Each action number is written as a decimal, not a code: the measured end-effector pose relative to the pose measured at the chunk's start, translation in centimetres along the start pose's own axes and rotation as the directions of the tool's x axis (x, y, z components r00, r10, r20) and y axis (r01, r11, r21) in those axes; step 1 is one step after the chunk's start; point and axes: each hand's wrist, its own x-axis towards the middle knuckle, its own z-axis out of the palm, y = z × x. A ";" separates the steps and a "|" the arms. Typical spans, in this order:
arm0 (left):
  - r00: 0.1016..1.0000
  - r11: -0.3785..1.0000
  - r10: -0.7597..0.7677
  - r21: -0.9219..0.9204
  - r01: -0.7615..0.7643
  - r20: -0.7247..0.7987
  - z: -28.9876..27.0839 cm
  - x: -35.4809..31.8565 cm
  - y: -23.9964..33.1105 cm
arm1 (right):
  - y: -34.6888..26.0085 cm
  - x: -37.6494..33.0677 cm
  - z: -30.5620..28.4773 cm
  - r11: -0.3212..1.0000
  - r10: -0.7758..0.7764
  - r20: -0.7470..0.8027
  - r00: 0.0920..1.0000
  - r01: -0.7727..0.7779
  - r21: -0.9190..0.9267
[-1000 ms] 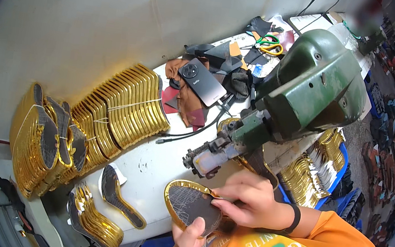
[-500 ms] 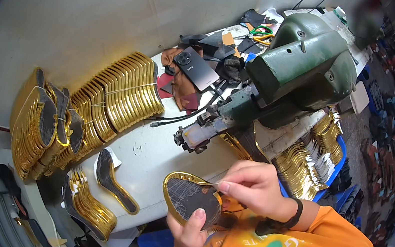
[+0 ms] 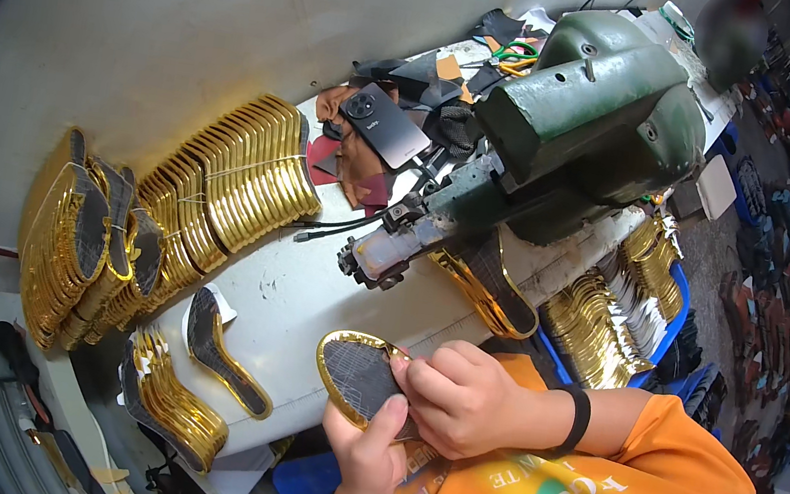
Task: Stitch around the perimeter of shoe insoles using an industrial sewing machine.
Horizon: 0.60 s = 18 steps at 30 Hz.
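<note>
My left hand [image 3: 367,460] is closed on a shoe insole [image 3: 352,374], its thumb lying over the dark, line-marked face. Shiny gold trim runs round the insole's rim. My right hand [image 3: 460,398] has its fingers pinched at the rim's upper right, where the gold trim ends in view; the fingertips partly hide what they grip. The insole's narrow end is covered by my hands. On the table to the left lies a single gold-edged insole [image 3: 227,350] with a white tab, beside a stacked bundle of similar insoles [image 3: 175,408].
A green machine [image 3: 584,122] with a metal head stands beyond my hands. More gold-edged insoles [image 3: 233,179] are tied in rows at the far left; others fill a blue bin [image 3: 680,287] at right. A phone [image 3: 385,126], scissors [image 3: 514,59] and leather scraps lie behind.
My right hand has come down and left onto the insole's rim; before, it held a thin strand drawn out from the edge. The insole has shifted slightly left and up.
</note>
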 end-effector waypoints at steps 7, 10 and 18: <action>0.987 0.988 -0.138 0.059 0.142 -0.078 -1.7 1.0 -0.6 | 2.1 -2.7 -0.1 -0.138 0.489 0.495 0.719 -0.497 0.857; 0.983 0.985 -0.164 0.042 0.168 -0.079 -1.3 0.8 -0.4 | 2.9 -2.7 0.8 -0.422 0.525 0.621 0.582 -0.455 0.784; 0.994 0.987 -0.104 0.122 0.099 0.034 -0.9 -0.1 -0.3 | 2.9 -1.4 -0.6 -0.152 0.246 0.686 0.684 -0.672 0.725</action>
